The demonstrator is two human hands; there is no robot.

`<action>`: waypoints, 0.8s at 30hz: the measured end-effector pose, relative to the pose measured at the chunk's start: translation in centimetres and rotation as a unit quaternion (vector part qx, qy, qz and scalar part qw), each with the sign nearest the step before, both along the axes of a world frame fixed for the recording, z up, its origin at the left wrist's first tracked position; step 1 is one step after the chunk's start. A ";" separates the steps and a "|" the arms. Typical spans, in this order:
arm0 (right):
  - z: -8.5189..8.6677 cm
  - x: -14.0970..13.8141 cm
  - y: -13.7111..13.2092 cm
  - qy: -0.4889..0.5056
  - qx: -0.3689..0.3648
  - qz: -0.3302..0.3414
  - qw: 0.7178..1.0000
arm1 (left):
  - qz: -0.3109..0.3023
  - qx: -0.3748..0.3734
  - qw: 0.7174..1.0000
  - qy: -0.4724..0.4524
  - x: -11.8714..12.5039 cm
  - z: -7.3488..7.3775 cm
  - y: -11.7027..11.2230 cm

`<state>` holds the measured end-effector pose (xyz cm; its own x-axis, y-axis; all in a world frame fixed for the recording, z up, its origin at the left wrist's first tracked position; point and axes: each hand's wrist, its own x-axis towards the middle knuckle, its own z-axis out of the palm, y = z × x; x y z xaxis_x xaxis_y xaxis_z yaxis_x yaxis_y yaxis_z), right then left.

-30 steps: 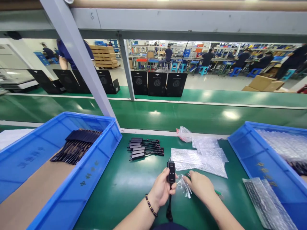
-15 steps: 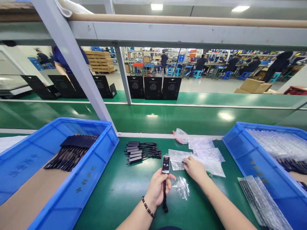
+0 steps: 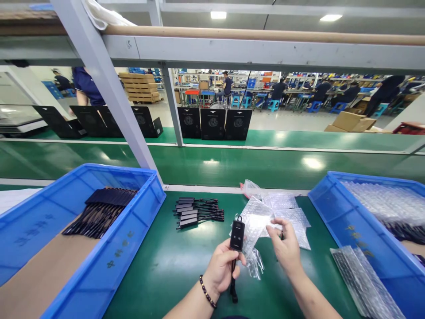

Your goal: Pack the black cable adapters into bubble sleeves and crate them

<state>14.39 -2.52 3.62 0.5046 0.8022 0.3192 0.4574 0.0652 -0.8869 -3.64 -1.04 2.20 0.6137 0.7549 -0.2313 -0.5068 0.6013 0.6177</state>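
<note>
My left hand is closed around a small black remote-like controller with two marked buttons, a loop at its top and a black cable hanging below. My right hand pinches the edge of a clear bubble-wrap bag, which is lifted at a slant behind the controller. Something small and dark shows between the right fingers; I cannot make out what. Under the raised bag lie crumpled clear plastic strips. Several similar black controllers with cables lie in a row to the left.
A blue bin with cabled parts stands on the left. Another blue bin on the right holds bubble-wrapped items, with wrapped packs beside it. More bubble bags lie behind my right hand. Black display boxes stand beyond the green belt.
My right hand has moved right and raised a bubble-wrap bag off the pile. The controller in my left hand has turned slightly and shifted a little right and down.
</note>
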 end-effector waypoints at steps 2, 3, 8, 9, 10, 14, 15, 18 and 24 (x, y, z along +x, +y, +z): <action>0.1 -1.1 -0.4 0.152 -0.102 0.077 0.980 | -0.001 0.004 1.000 -0.007 0.1 0.0 -0.2; 0.1 -1.6 -0.6 0.197 -0.144 0.124 0.962 | -0.001 0.004 1.000 -0.010 0.2 0.0 -0.3; 0.2 -1.6 -0.4 0.283 -0.163 0.116 0.938 | -0.037 0.010 0.999 -0.021 0.3 -0.1 -0.5; 0.3 -1.4 -0.1 0.297 -0.140 0.085 0.941 | -0.057 0.017 0.998 -0.024 0.3 -0.3 -0.6; 0.5 -1.1 0.1 0.307 -0.114 0.056 0.943 | -0.080 0.025 0.996 -0.030 0.3 -0.5 -0.7; 0.9 -0.4 0.6 0.306 -0.044 0.012 0.951 | -0.163 0.038 0.983 -0.074 0.3 -1.4 -1.0; 0.9 -0.3 0.4 0.292 -0.045 0.020 0.955 | -0.175 0.038 0.981 -0.080 0.3 -1.5 -1.0; 1.0 -0.2 -0.2 0.212 -0.097 0.101 0.967 | -0.183 0.041 0.979 -0.076 0.3 -1.5 -1.1; 1.9 -0.1 -1.0 0.064 -0.175 0.248 0.951 | -0.126 0.054 0.989 -0.050 0.3 -0.6 -1.1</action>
<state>14.25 -3.48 5.50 0.0531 0.9974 -0.0491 0.3337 -0.0640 -0.9405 -3.33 -2.17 1.61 0.8006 0.5928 -0.0870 -0.4111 0.6491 0.6400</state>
